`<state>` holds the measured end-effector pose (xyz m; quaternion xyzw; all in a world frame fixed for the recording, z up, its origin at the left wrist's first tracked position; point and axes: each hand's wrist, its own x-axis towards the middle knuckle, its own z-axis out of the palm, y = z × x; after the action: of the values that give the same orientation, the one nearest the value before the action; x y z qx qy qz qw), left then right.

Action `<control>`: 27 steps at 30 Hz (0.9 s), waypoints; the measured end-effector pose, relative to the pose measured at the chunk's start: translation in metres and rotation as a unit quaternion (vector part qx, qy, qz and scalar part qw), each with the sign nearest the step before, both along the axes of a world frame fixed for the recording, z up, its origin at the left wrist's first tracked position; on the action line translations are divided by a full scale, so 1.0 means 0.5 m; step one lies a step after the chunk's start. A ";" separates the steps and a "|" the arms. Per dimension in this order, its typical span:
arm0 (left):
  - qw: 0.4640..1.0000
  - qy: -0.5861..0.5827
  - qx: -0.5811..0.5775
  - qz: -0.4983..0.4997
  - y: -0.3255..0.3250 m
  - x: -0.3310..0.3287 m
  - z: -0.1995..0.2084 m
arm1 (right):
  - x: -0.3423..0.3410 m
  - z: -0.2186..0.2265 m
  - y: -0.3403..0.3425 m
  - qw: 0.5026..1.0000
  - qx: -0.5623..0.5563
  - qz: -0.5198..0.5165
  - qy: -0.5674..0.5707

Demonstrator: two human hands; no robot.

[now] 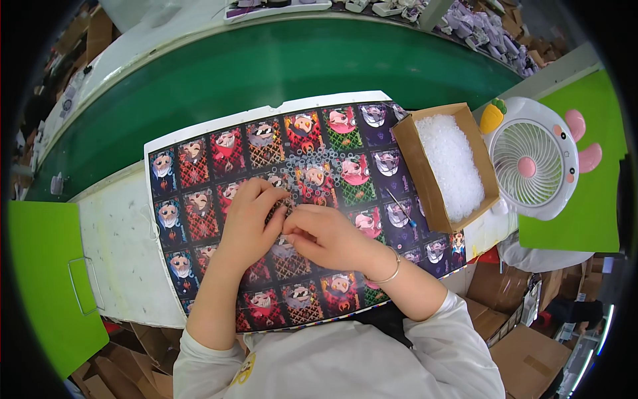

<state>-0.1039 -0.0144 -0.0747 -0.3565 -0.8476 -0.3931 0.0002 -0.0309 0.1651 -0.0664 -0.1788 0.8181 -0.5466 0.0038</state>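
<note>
At left the white surface [119,246] shows beside the printed sheet [201,216]. Mid-frame, the left hand [251,211] bends its fingers over the sheet; small rings [323,159] lie scattered just above. The right hand [329,235], fingers curled, meets it; I cannot tell whether either is clamped on anything. Right of centre lies a thin tool [407,216], then a box [419,169] of clear bits [452,166], then a fan [527,166].

We worked in what looked like a factory workshop, where a green belt [279,60] ran past our bench [123,246], purple-and-white parts [482,30] lay heaped beyond, small rings [312,159] lay scattered before us, cartons [531,359] crowded below.
</note>
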 end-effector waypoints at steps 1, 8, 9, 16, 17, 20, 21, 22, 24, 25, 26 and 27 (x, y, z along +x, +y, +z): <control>1.000 0.000 0.000 0.000 0.001 -0.002 -0.001 | 0.000 0.000 0.000 1.000 -0.004 -0.002 -0.006; 1.000 0.002 0.007 0.000 0.000 0.001 -0.002 | 0.000 0.004 0.000 1.000 0.001 0.003 0.004; 1.000 -0.001 0.010 0.000 0.000 0.002 -0.003 | 0.001 0.001 0.000 1.000 0.002 0.002 0.004; 1.000 0.006 0.014 -0.001 0.000 0.000 0.000 | 0.002 -0.001 -0.004 1.000 0.005 -0.005 0.026; 1.000 0.001 0.013 -0.002 0.001 0.001 0.000 | 0.001 -0.002 -0.002 1.000 0.005 -0.004 0.029; 1.000 -0.003 0.013 -0.002 0.002 -0.002 0.003 | -0.002 -0.001 0.000 1.000 0.002 0.002 0.016; 1.000 -0.004 0.014 0.000 0.001 -0.001 0.003 | -0.001 -0.001 -0.002 1.000 -0.001 0.000 0.015; 1.000 -0.005 0.014 0.001 0.001 0.000 0.004 | 0.000 0.000 -0.003 1.000 -0.004 -0.003 0.013; 1.000 -0.006 0.013 0.003 0.003 -0.001 0.006 | 0.000 0.003 -0.002 1.000 -0.004 -0.002 0.012; 1.000 -0.006 0.013 0.003 0.002 0.000 0.004 | 0.000 0.004 -0.001 1.000 -0.005 -0.001 0.011; 1.000 -0.008 0.012 0.000 0.003 0.000 0.003 | -0.001 0.003 0.001 1.000 -0.003 -0.001 0.013; 1.000 -0.011 0.012 -0.003 0.004 -0.001 0.001 | -0.001 0.000 0.003 1.000 -0.002 0.001 0.010</control>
<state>-0.1044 -0.0123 -0.0742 -0.3549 -0.8418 -0.4067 -0.0061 -0.0314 0.1664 -0.0663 -0.1850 0.8168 -0.5464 -0.0038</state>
